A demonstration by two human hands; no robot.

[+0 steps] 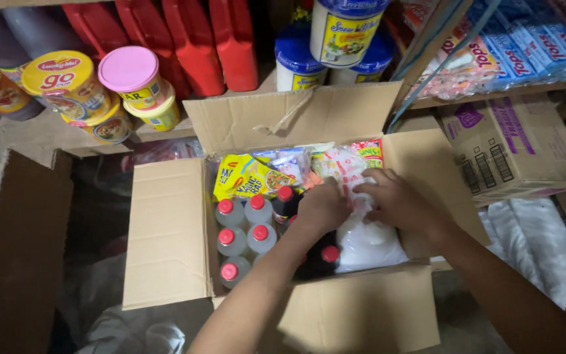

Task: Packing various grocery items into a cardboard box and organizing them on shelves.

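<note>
- Both hands are down on a white plastic bag of something granular, sitting in the right-hand corner of the open cardboard box.
- It looks soft and slumping, probably fairly heavy for its size; thin film, so likely slick and easy to puncture. Best held from underneath or by its bunched top, not pinched at the film.
- Left hand is curled over the bag's upper edge, its grip closed on the plastic as far as I can see.
- Right hand lies across the top, fingers bent and pressing; whether that grip truly closes, I cannot tell.
- Just beside: clear bottles with red caps, dark bottles, a yellow packet behind.
- Further out: shelf with tubs, red containers, another carton.
</note>
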